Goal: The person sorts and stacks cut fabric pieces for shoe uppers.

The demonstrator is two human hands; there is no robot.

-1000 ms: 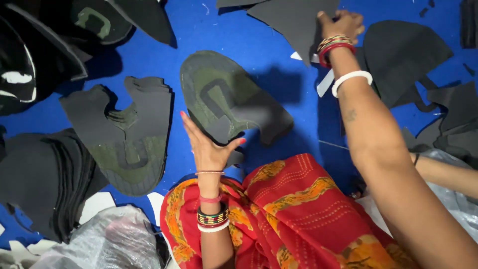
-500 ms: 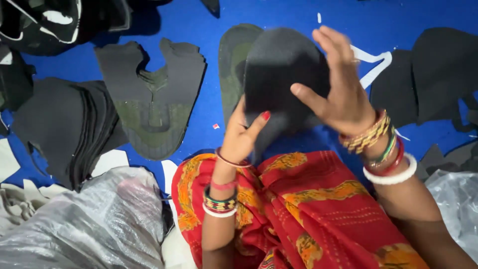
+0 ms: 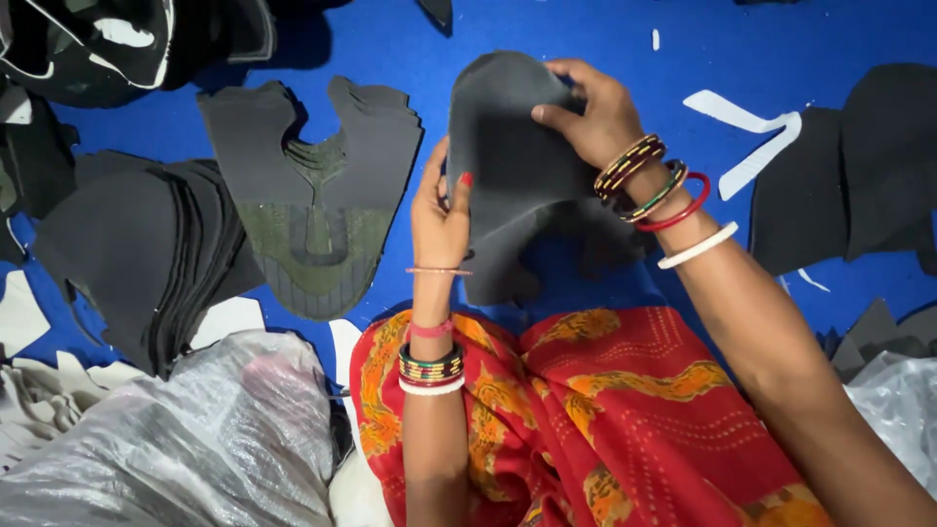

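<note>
Since the earlier frame, both hands have lifted the dark grey, shoe-upper-shaped cut fabric piece (image 3: 508, 156) higher and turned it upright over the blue floor covering (image 3: 586, 39). At far left a crumpled clear plastic bag (image 3: 166, 439) lies below a thick stack of dark grey cut pieces (image 3: 127, 254), and just beside that a smaller pile of grey-and-olive shoe-upper pieces (image 3: 312, 195) lies flat, seemingly already sorted. The left hand (image 3: 439, 220), wrist upright, pinches the held piece's left edge; the right hand (image 3: 590, 117), reaching in from above, grips its top edge. More dark pieces (image 3: 859, 176) wait at right, apparently unhandled.
</note>
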